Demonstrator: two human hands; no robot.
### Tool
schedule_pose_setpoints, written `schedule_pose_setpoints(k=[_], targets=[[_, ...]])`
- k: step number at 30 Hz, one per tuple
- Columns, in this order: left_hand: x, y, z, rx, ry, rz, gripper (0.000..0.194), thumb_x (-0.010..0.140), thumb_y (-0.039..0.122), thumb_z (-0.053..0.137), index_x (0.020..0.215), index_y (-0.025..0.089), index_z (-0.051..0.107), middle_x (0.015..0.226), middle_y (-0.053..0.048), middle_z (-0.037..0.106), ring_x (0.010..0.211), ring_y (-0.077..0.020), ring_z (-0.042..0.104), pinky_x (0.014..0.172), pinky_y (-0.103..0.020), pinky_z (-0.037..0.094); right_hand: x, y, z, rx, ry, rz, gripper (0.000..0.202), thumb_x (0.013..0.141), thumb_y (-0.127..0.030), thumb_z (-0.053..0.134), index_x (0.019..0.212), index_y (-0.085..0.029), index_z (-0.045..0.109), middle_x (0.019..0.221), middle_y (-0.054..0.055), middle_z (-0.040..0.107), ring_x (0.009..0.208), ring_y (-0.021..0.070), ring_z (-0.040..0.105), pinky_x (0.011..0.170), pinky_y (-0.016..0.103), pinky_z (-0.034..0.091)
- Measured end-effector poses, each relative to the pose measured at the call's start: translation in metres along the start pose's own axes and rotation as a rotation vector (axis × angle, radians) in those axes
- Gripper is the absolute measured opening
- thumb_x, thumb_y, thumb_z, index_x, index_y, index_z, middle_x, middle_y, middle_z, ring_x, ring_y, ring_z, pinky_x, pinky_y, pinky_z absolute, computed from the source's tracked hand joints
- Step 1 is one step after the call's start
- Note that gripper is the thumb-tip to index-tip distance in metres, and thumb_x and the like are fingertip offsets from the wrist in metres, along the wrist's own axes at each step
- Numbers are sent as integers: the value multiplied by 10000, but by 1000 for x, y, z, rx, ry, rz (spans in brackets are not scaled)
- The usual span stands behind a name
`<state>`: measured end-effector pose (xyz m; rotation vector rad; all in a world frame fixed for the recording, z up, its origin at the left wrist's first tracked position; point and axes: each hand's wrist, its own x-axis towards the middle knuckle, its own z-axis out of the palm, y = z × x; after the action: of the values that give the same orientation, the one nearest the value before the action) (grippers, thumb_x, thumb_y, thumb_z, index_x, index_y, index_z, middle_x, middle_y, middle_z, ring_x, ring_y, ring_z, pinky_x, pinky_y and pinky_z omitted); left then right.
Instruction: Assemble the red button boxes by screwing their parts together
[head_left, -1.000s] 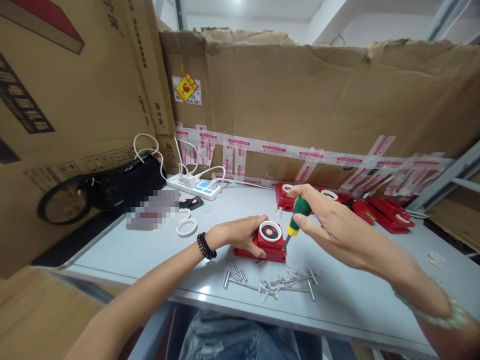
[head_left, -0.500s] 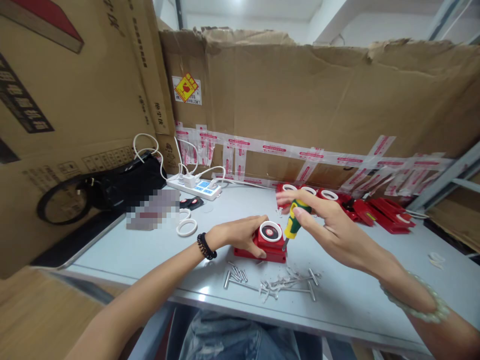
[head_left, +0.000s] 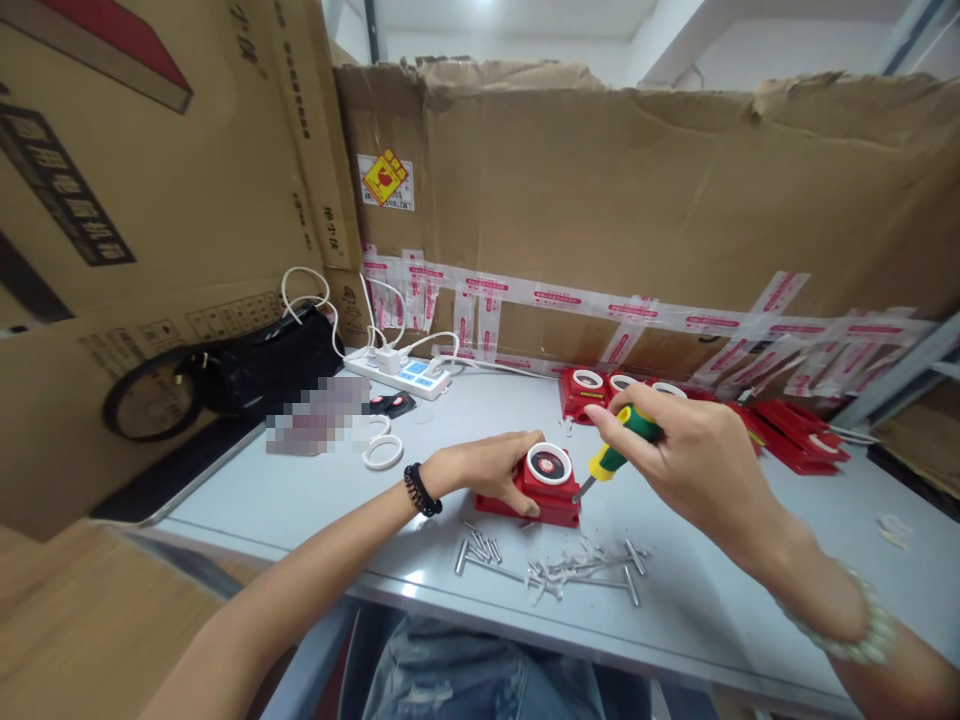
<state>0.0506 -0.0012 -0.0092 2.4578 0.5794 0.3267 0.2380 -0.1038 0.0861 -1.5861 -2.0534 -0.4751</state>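
A red block-shaped part [head_left: 551, 508] with a white ring [head_left: 550, 464] around a dark round face on top lies on the table. My left hand [head_left: 501, 470] grips it from the left, fingers behind and thumb at the front. My right hand [head_left: 667, 450] is closed around a green and yellow screwdriver [head_left: 611, 455]. The screwdriver leans to the right, its metal tip at the right end of the red part. Just in front lie several short metal pins [head_left: 484, 547], T-shaped metal rods [head_left: 495, 572] and whitish scraps [head_left: 551, 575].
Similar red parts [head_left: 577, 400] with white rings stand at the back, and more red pieces [head_left: 806, 435] lie at the right. Loose white rings [head_left: 383, 452], a power strip [head_left: 409, 372] and a black bag [head_left: 274, 365] are on the left. Cardboard [head_left: 570, 200] walls the rear.
The screwdriver has tipped from nearly upright to a rightward slant. My right hand has shifted right and curled its fingers around the handle. My left hand stays on the red part.
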Motion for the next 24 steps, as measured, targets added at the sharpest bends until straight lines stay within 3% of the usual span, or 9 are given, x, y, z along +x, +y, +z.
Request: schedule_pose_setpoints(k=[3,6,9,11,13,15,18,20,24], targets=[[0,-2,1,-1,5,0,527,598,349,761,1000,191,459,963,-28,549,852,-201,531,743,-300,431,0,0,-1,-53,-40,-40,420,883,-469,391,1067,-168,619,834,95,704,735,238,656,595,318,446],[0,-4,2,9,12,10,530,595,362,761,996,191,460,960,-28,544,857,-203,527,748,-304,433,0,3,-6,194,-188,-173,404,915,-344,343,1282,-228,465,1202,82,611,1018,207,604,758,305,464],[0,-3,1,8,2,8,524,601,350,756,1001,193,456,970,-31,546,867,-209,526,749,-306,432,2,2,-4,242,-173,-122,315,900,-412,403,1061,-222,595,903,49,696,748,173,637,612,264,444],[0,0,0,10,-2,-3,513,605,346,755,992,194,455,965,-29,546,863,-208,526,745,-302,430,5,0,2,36,-48,-11,387,863,-518,430,860,-187,631,603,41,642,524,179,575,481,278,359],[-1,2,-1,20,-2,-16,493,610,354,753,966,193,453,939,-24,539,846,-203,523,731,-295,427,7,-3,5,-193,31,53,484,849,-583,394,784,-170,637,484,48,580,444,204,539,434,293,290],[-1,4,-2,29,-7,-26,485,613,360,750,954,192,449,925,-22,531,830,-199,519,722,-293,427,7,-4,4,-227,-1,33,494,886,-537,337,891,-159,656,580,77,643,516,233,594,456,306,328],[-1,3,-1,37,-17,-25,497,616,360,746,973,190,445,947,-32,530,843,-201,513,747,-306,427,4,-3,-5,75,-96,-79,410,937,-386,296,1117,-189,607,971,82,700,877,223,651,683,318,454],[-1,1,0,37,-19,-9,514,617,356,746,998,191,442,980,-41,532,883,-210,510,777,-318,423,2,-3,-8,291,-144,-138,354,943,-354,328,1129,-221,597,1097,44,669,1019,180,607,816,282,445],[0,-1,0,51,-18,2,503,621,364,743,986,188,443,979,-43,529,887,-213,507,759,-312,419,0,-3,1,245,-7,-67,329,891,-454,446,872,-200,653,760,29,699,689,164,632,657,275,451]])
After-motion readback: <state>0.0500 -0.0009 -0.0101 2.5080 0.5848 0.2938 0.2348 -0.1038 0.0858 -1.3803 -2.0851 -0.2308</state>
